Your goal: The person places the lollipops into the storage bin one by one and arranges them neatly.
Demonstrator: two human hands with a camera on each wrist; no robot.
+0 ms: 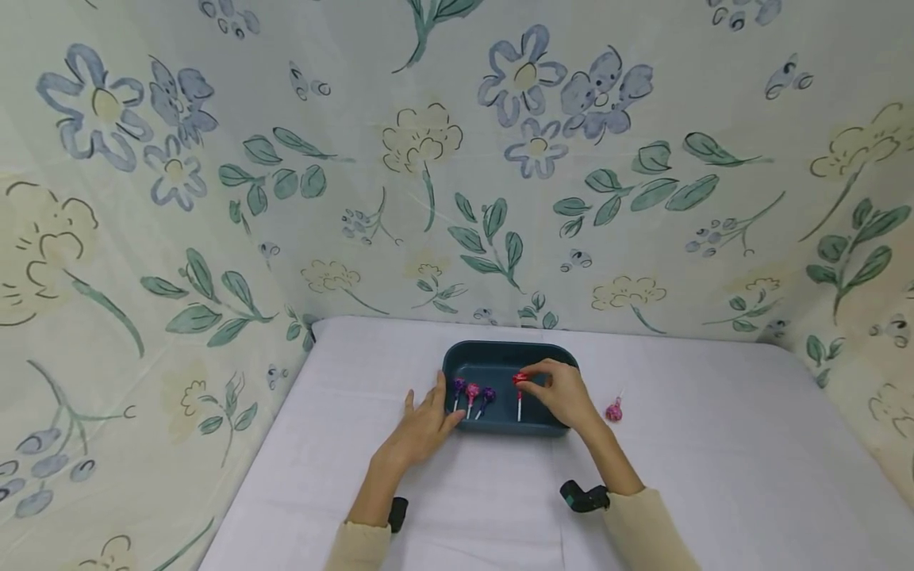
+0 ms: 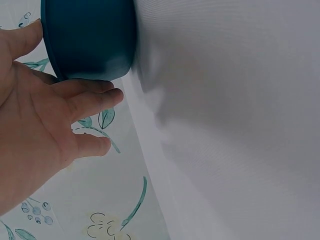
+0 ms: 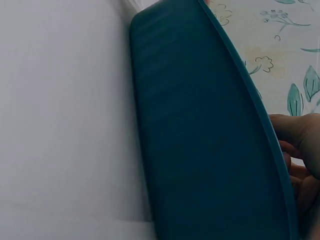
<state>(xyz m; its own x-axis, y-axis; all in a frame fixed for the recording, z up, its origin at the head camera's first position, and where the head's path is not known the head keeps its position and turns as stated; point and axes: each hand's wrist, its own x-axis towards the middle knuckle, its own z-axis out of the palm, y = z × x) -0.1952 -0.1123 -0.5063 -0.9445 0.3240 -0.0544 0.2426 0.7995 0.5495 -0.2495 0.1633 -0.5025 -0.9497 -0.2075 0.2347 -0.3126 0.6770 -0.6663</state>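
A dark teal tray sits on the white table. My right hand reaches over its right side and pinches the wrapped head of a red lollipop, whose white stick points toward me. Against the tray's left end rests my left hand, its fingers mostly straight and its thumb by the front rim; the left wrist view shows this hand touching the tray's outer wall. In the tray's left part lie a purple lollipop, a pink lollipop and another purple lollipop. The right wrist view hides the red lollipop behind the tray wall.
To the right of the tray, a pink lollipop lies on the white tablecloth, its stick pointing away. Floral fabric hangs behind the table and along both sides. Each wrist bears a black device.
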